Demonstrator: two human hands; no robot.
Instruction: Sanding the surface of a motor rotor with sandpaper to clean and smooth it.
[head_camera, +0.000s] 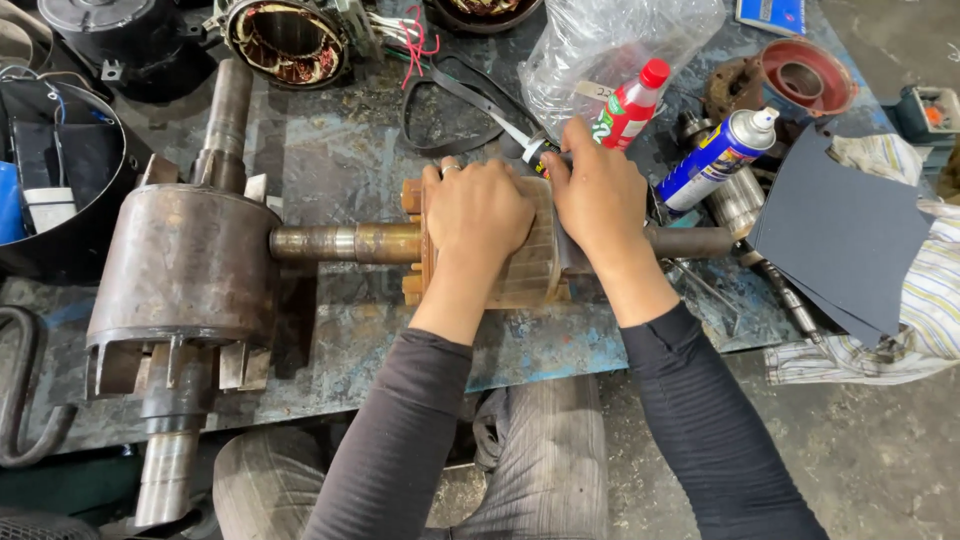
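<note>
Scuffed blue worktop (350, 150) is carrying a motor rotor (530, 270) on its shaft (345, 242), where left hand (478, 212) and right hand (600, 200) are pressing, fingers curled over it; whether they are gripping anything else I cannot tell. Rust is showing on the shaft. Beyond the fingers, a red bottle (630, 105) and spray can (718, 158) are crowding close; a larger rotor (185, 265) is lying left.
</note>
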